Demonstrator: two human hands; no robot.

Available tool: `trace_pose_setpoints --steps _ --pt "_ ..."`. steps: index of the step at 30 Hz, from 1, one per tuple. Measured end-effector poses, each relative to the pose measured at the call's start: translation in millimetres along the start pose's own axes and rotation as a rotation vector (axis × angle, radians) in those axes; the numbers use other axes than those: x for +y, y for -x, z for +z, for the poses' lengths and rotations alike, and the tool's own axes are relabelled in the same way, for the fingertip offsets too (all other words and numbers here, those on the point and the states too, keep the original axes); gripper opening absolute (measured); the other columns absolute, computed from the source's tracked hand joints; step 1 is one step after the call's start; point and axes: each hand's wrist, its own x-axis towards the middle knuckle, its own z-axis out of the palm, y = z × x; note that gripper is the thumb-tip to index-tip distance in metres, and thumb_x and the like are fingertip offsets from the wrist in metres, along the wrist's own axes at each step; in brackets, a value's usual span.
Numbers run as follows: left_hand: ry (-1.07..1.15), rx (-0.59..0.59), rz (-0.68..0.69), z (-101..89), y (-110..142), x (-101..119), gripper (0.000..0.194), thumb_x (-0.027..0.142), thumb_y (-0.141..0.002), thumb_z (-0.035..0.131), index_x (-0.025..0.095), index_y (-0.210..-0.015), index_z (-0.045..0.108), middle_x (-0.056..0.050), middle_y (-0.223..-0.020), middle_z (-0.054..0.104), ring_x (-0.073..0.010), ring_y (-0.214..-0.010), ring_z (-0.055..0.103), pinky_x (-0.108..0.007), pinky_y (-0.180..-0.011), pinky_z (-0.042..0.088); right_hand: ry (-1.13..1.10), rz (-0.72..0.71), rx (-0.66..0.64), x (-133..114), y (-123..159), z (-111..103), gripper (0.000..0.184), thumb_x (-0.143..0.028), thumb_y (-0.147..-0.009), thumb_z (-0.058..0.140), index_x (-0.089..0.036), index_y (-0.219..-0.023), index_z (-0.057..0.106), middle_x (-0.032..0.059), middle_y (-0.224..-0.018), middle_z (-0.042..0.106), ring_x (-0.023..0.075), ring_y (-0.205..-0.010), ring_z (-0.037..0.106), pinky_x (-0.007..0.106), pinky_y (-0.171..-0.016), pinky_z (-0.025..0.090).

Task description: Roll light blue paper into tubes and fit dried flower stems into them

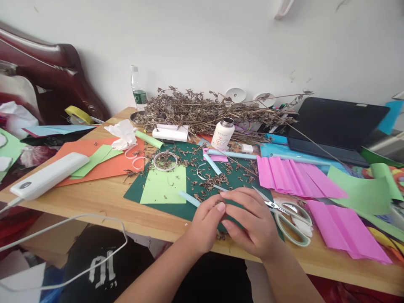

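A plain white wall (195, 46) rises behind a wooden counter (151, 219) that carries a dark green mat (195, 155). Along the back of the counter lies a heap of dried plants (195, 109), with a clear bottle (138, 90) standing near its left end and a black laptop (334, 126) just past its right end. A white flask (222, 134), its mouth uncovered, stands upright in front of the heap. Brown leaf bits (214, 182) are scattered over the mat, some of them on a light green sheet (164, 185) beside a white ring (165, 161). Over the mat's near edge, the left hand (206, 223) and the right hand (252, 221) meet, both with curled fingers; they pinch a small dried leaf (220, 203) between them. Scissors (288, 214) lie to the right of the right hand, their blades over the mat, near two pieces of folded pink paper (296, 176). A white power bank (49, 176) with a cable rests at the far left, partly on an orange sheet (104, 160).
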Motion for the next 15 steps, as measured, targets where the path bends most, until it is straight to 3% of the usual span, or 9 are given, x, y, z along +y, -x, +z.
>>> trace_pose_setpoints --steps 2,5,7,11,15 --pt "-0.019 0.011 0.000 0.4 -0.2 1.3 0.031 0.040 -0.078 0.036 0.016 -0.060 0.041 0.001 -0.058 0.038 -0.0111 -0.058 0.034 -0.025 -0.056 0.031 -0.166 0.091 0.006 0.4 3.9 2.7 0.018 -0.015 -0.072 0.048 -0.018 -0.088 0.055 0.0087 -0.097 0.054 0.0209 -0.090 0.050 0.039 -0.077 0.042" --pt "-0.060 0.019 0.012 1.6 -0.5 0.0 0.030 0.035 -0.078 0.032 0.017 -0.054 0.036 0.002 -0.053 0.034 -0.0108 -0.054 0.032 -0.025 -0.053 0.028 -0.500 0.319 0.120 4.4 10.3 9.0 0.021 -0.021 -0.080 0.038 -0.022 -0.096 0.052 0.0077 -0.099 0.053 0.0194 -0.091 0.051 0.036 -0.072 0.046" --pt "-0.080 0.040 -0.002 2.3 -0.5 -1.9 0.028 0.033 -0.075 0.033 0.017 -0.052 0.034 0.002 -0.051 0.033 -0.0106 -0.052 0.031 -0.025 -0.051 0.027 -0.584 0.431 0.115 8.0 12.0 12.3 0.022 -0.020 -0.082 0.037 -0.024 -0.099 0.051 0.0071 -0.102 0.053 0.0186 -0.094 0.051 0.034 -0.073 0.047" --pt "-0.086 0.062 -0.033 3.0 -0.7 -4.2 0.023 0.031 -0.071 0.034 0.017 -0.053 0.033 0.002 -0.051 0.032 -0.0095 -0.051 0.028 -0.024 -0.049 0.025 -0.532 0.407 -0.165 12.7 6.5 10.8 0.026 -0.015 -0.079 0.045 -0.026 -0.101 0.054 0.0048 -0.106 0.055 0.0160 -0.103 0.049 0.033 -0.087 0.042" --pt "-0.085 -0.031 -0.051 2.4 -1.6 -3.5 0.024 0.032 -0.070 0.037 0.017 -0.052 0.033 0.003 -0.050 0.030 -0.0087 -0.050 0.026 -0.023 -0.048 0.024 -0.450 0.336 -0.193 14.2 -1.5 3.3 0.026 -0.010 -0.079 0.045 -0.028 -0.093 0.059 0.0030 -0.105 0.055 0.0136 -0.098 0.052 0.029 -0.084 0.044"
